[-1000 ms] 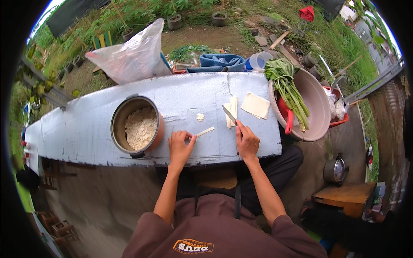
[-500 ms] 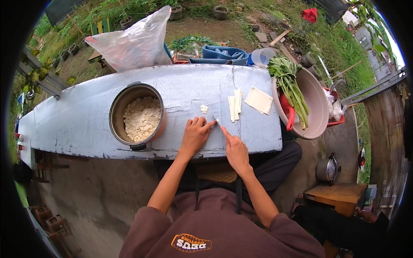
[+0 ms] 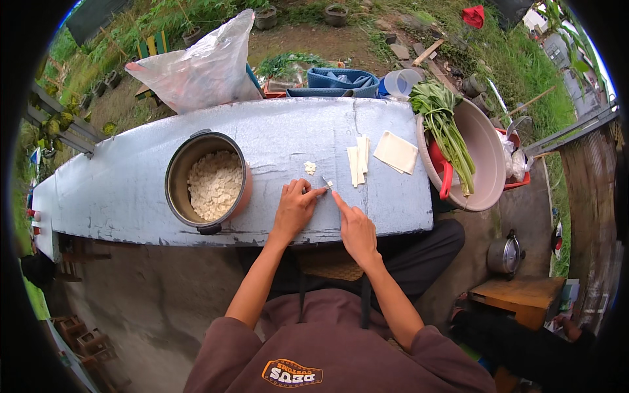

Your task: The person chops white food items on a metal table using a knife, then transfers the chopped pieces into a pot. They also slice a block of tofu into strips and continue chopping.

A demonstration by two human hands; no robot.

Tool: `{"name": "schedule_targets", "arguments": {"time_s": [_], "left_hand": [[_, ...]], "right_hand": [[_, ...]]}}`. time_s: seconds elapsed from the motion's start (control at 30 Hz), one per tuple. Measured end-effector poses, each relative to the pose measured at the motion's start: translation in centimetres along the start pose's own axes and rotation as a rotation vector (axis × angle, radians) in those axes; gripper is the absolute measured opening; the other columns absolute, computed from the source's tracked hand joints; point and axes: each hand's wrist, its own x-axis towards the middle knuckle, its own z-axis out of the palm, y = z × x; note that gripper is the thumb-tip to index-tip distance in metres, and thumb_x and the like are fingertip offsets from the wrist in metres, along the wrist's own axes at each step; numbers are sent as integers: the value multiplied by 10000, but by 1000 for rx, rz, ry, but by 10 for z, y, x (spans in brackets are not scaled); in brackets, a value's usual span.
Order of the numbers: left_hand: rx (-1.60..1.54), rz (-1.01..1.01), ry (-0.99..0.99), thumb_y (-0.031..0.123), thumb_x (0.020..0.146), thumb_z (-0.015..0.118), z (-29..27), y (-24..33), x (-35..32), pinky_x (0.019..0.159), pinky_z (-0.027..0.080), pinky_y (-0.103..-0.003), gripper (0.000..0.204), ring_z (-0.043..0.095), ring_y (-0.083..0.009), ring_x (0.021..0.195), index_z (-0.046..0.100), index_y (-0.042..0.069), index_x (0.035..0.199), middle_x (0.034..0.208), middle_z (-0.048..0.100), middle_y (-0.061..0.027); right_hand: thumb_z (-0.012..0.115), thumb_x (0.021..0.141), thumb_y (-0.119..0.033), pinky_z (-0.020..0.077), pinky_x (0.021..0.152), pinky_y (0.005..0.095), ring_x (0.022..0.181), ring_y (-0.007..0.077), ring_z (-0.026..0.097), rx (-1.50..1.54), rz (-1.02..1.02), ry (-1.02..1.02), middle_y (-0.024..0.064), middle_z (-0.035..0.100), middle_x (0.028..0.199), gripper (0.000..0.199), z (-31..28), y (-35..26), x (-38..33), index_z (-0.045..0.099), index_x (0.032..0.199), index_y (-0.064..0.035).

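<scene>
My right hand grips a small knife, its index finger stretched along the tool. The thin blade points away from me over the table, beside a small cream-coloured piece. At that piece, the bent fingers of my left hand press down with the index fingertip against it; most of what lies under them is hidden. A little pile of cut cream bits sits just beyond my left hand. To the right lie flat cream strips and a stack of square cream sheets.
At left stands a round pot holding many pale flat pieces. A large basin with leafy green stalks and a red-handled item stands at the table's right end. A plastic bag and blue basket line the far edge.
The blade's tip has shifted slightly to the left and tilts more beside the small piece. Both hands stay in nearly the same place.
</scene>
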Motion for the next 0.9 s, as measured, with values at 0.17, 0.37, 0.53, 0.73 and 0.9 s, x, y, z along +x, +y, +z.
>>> {"name": "schedule_targets", "arguments": {"time_s": [0.17,0.37,0.53,0.73,0.9], "left_hand": [[-18,-6,-6,7,836,705,0,-2,0,861,440,-396,368,579,-259,968,794,162,1158,1001,607,-63],[84,31,-27,58,888,708,-9,-2,-2,901,434,-387,305,559,-239,999,807,187,1146,1015,597,-42],[36,6,-29,39,871,706,-11,-6,-5,923,430,-415,329,557,-258,1038,798,195,1145,1079,603,-37],[35,18,-34,62,863,722,-16,-4,-5,936,420,-425,306,557,-259,1074,796,180,1136,1104,614,-46],[46,27,-40,69,856,728,-18,-8,-12,946,411,-425,311,554,-255,1144,789,178,1140,1153,623,-50]], "right_hand": [[539,1017,-94,542,711,550,743,433,661,20,-5,14,187,611,832,576,0,-1,-8,517,1542,-329],[541,1015,-102,535,701,560,720,433,654,38,-27,42,181,608,806,578,7,3,-2,517,1540,-342],[546,1013,-109,539,689,570,706,432,656,60,-59,67,178,608,797,579,9,3,-8,517,1536,-356],[554,1014,-117,548,684,562,714,432,668,-20,-45,27,179,616,795,583,10,-2,-5,510,1540,-363],[564,1009,-107,548,669,558,695,428,667,16,-72,30,179,620,792,595,4,-6,-6,506,1542,-365]]}}
